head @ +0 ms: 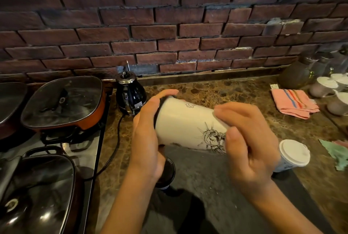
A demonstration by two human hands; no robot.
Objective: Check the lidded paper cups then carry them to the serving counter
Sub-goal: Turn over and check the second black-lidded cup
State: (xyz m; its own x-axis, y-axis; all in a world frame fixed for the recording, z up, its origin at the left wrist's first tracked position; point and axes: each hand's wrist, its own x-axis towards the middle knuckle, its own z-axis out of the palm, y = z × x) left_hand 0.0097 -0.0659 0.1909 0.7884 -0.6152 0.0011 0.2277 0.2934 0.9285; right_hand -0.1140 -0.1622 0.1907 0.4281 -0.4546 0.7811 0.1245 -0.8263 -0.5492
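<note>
A white paper cup with a black line drawing and a dark lid lies on its side in the air above the counter, lid end to the left. My left hand wraps the lid end and my right hand grips the base end. A second cup with a white lid stands upright on the counter just right of my right hand. A third cup with a dark lid stands below my left hand, partly hidden by it.
A black kettle with a cord stands at the back left. Lidded pans sit on a stove to the left. A pink striped cloth, a green cloth and white cups lie to the right. A brick wall backs the counter.
</note>
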